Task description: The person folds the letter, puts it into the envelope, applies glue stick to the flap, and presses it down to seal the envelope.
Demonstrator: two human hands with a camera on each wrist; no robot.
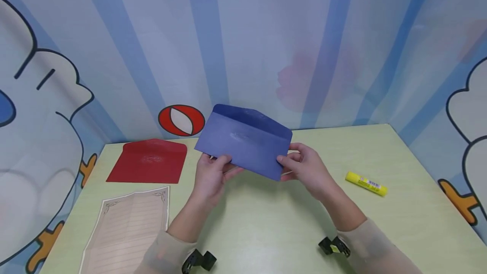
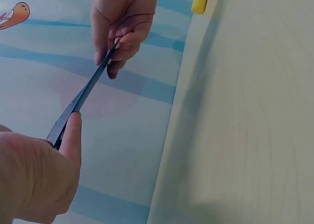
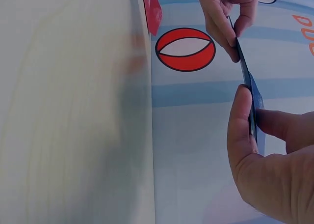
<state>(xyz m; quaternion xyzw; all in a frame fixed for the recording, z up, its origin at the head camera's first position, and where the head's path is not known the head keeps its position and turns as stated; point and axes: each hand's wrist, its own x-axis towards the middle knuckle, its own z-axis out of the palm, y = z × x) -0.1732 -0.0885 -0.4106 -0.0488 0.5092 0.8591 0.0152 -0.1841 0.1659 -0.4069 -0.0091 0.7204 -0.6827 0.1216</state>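
A blue envelope (image 1: 247, 143) with its flap raised is held above the table, tilted, its right end lower in the head view. My left hand (image 1: 213, 174) pinches its lower edge near the left, thumb on the near face. At the right end, my right hand (image 1: 304, 168) pinches it between thumb and fingers. Both wrist views show the envelope (image 2: 83, 96) nearly edge-on, as a thin dark strip between the left hand (image 2: 39, 172) and the right hand (image 2: 125, 22). Whether anything is inside it cannot be seen.
A red envelope (image 1: 148, 164), flap up, lies at the table's back left. In front of it is a lined sheet of letter paper (image 1: 131, 227) with a decorative border. A yellow glue stick (image 1: 366, 183) lies on the right. A printed cartoon curtain (image 1: 258, 45) stands behind the table (image 1: 266, 231).
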